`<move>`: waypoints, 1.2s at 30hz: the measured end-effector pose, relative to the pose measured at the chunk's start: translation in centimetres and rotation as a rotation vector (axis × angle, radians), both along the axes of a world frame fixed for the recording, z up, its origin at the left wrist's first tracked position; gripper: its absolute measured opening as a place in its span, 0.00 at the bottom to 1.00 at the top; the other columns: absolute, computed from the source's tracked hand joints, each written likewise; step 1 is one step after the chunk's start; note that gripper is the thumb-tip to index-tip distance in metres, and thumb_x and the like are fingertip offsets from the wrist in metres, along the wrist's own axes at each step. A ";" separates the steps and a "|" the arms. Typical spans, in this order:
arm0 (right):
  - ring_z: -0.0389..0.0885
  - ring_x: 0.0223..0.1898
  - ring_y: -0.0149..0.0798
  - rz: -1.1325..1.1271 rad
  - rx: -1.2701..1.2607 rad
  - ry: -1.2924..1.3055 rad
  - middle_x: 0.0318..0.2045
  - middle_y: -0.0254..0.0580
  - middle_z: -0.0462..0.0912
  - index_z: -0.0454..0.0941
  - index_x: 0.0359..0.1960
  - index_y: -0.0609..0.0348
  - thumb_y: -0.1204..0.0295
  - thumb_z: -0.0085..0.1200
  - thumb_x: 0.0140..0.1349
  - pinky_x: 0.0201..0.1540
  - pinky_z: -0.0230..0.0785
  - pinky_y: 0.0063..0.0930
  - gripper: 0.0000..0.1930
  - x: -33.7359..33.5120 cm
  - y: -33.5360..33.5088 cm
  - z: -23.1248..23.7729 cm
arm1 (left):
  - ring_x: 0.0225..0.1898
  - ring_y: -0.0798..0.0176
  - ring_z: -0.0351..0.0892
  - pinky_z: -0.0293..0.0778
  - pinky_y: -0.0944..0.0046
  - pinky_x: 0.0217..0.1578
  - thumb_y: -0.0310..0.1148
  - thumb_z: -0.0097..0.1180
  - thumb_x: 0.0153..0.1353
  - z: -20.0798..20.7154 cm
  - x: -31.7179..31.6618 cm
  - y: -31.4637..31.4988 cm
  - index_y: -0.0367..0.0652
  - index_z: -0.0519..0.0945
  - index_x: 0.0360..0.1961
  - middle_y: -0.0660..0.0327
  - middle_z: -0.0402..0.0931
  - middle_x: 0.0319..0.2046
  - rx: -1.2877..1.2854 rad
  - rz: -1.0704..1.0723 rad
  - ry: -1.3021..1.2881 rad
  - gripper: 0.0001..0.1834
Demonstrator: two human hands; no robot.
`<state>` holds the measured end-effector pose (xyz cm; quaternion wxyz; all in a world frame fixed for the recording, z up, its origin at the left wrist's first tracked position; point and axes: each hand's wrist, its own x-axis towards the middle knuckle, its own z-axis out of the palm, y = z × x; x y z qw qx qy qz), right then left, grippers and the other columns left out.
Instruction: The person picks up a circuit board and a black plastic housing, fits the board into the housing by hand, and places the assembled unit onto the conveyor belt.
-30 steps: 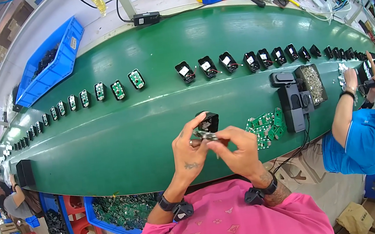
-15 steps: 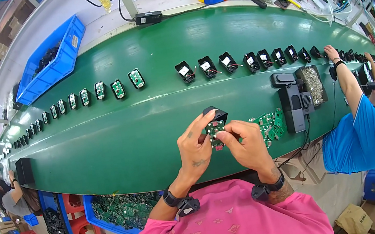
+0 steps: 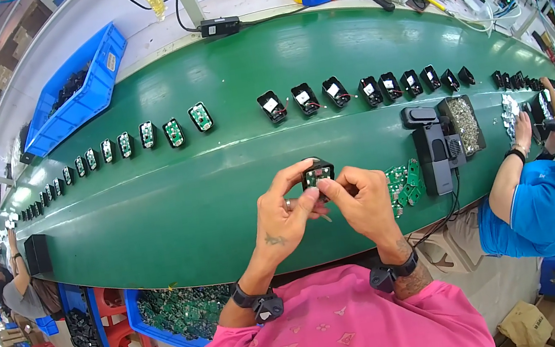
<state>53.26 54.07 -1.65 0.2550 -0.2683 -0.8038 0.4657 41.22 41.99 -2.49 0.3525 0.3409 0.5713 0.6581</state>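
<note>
Above the near part of the bench, both hands grip a small black plastic housing (image 3: 322, 164). A green circuit board (image 3: 315, 177) sits at the housing's opening; how deep it lies inside is hard to tell. My left hand (image 3: 282, 221) is closed round the left side, its index finger along the top and its thumb at the lower edge. From the right, my right hand (image 3: 362, 198) presses its thumb on the board, fingers curled behind. A pile of loose green circuit boards (image 3: 405, 187) lies just right of my right hand.
Black housings with white labels and wires (image 3: 304, 98) line the green bench (image 3: 235, 172); board-filled ones (image 3: 200, 117) continue leftward. Right stand a dark grey device (image 3: 434, 162) and a tray of small metal parts (image 3: 462, 123). A co-worker in blue (image 3: 541, 207) sits farther right. A blue bin (image 3: 77, 88) stands far left.
The board has moved up from below the housing into its opening, and the housing now faces me. My left thumb has come to its lower edge. The co-worker's arm has drawn back rightward.
</note>
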 end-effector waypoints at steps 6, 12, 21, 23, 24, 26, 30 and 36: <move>0.78 0.27 0.31 0.048 -0.142 0.193 0.30 0.45 0.82 0.74 0.56 0.61 0.71 0.55 0.67 0.31 0.70 0.28 0.17 -1.4 -0.6 -1.1 | 0.30 0.59 0.86 0.82 0.70 0.22 0.30 0.49 0.72 -0.6 0.6 0.9 0.38 0.66 0.62 0.49 0.79 0.47 0.020 0.084 -0.134 0.20; 0.74 0.33 0.29 0.184 -0.156 0.129 0.32 0.41 0.79 0.63 0.70 0.58 0.74 0.46 0.71 0.40 0.71 0.25 0.25 -1.6 -0.4 -0.4 | 0.26 0.58 0.86 0.82 0.70 0.21 0.30 0.46 0.72 -0.4 0.0 0.9 0.37 0.66 0.62 0.47 0.79 0.47 -0.006 0.071 -0.242 0.19; 0.84 0.34 0.52 0.205 -0.130 0.096 0.35 0.54 0.82 0.64 0.66 0.55 0.70 0.44 0.73 0.37 0.74 0.38 0.21 -2.1 -0.5 -0.7 | 0.24 0.61 0.85 0.80 0.70 0.19 0.28 0.47 0.72 -1.2 0.1 0.8 0.37 0.66 0.61 0.48 0.79 0.46 0.037 0.166 -0.069 0.18; 0.84 0.33 0.52 0.217 -0.103 0.158 0.34 0.54 0.82 0.64 0.65 0.56 0.69 0.43 0.74 0.37 0.74 0.38 0.20 -2.4 -0.7 -1.2 | 0.23 0.61 0.84 0.80 0.70 0.19 0.28 0.46 0.72 -1.3 0.4 0.7 0.37 0.66 0.60 0.48 0.80 0.45 0.072 0.185 -0.034 0.18; 0.84 0.33 0.53 0.204 -0.034 0.221 0.34 0.54 0.82 0.64 0.65 0.56 0.69 0.43 0.74 0.37 0.75 0.38 0.20 -2.7 -0.9 -1.7 | 0.23 0.62 0.84 0.80 0.70 0.18 0.28 0.46 0.72 -1.4 0.4 0.7 0.37 0.66 0.60 0.48 0.80 0.44 0.103 0.203 -0.003 0.18; 0.85 0.32 0.54 0.204 0.031 0.285 0.34 0.55 0.83 0.64 0.65 0.57 0.69 0.43 0.74 0.37 0.75 0.38 0.20 -3.1 -0.9 -2.0 | 0.23 0.62 0.84 0.79 0.70 0.18 0.28 0.46 0.72 -1.9 -0.1 0.7 0.37 0.66 0.60 0.47 0.80 0.44 0.079 0.213 -0.055 0.17; 0.85 0.33 0.56 0.295 -0.110 -0.011 0.32 0.56 0.83 0.63 0.65 0.58 0.69 0.42 0.74 0.34 0.74 0.40 0.20 -3.3 0.3 -0.6 | 0.21 0.59 0.84 0.80 0.70 0.18 0.29 0.46 0.72 -1.9 -1.5 0.4 0.37 0.63 0.60 0.45 0.78 0.44 -0.014 0.133 -0.153 0.18; 0.85 0.32 0.57 0.311 -0.098 -0.072 0.31 0.56 0.83 0.62 0.66 0.58 0.70 0.43 0.73 0.33 0.73 0.42 0.21 -3.7 0.8 -0.7 | 0.23 0.61 0.84 0.80 0.69 0.19 0.28 0.47 0.71 -1.9 -1.5 0.7 0.37 0.66 0.60 0.46 0.80 0.45 -0.006 0.161 -0.133 0.18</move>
